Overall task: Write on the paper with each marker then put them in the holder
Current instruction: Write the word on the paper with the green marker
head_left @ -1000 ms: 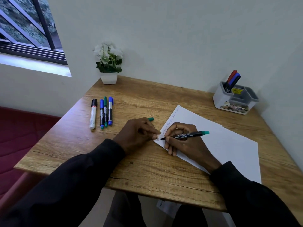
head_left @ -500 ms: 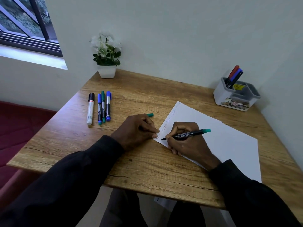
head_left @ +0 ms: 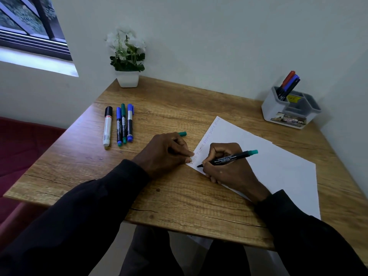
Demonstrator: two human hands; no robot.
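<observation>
Pale walls [head_left: 199,36] corner a wooden table [head_left: 179,200], with a window [head_left: 29,26] and a potted plant [head_left: 127,56] at far left. Fingers of the right hand [head_left: 229,172] clamp a green marker [head_left: 229,157], tip on the paper [head_left: 278,172] beneath them. Fingers of the left hand [head_left: 163,154] curl round a green cap [head_left: 182,134], fingertips touching the paper's corner. Four markers [head_left: 119,124] lie left of those fingers. The holder [head_left: 286,114] stands well beyond the right fingers.

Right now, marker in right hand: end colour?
The marker has a teal-green end; head view.
</observation>
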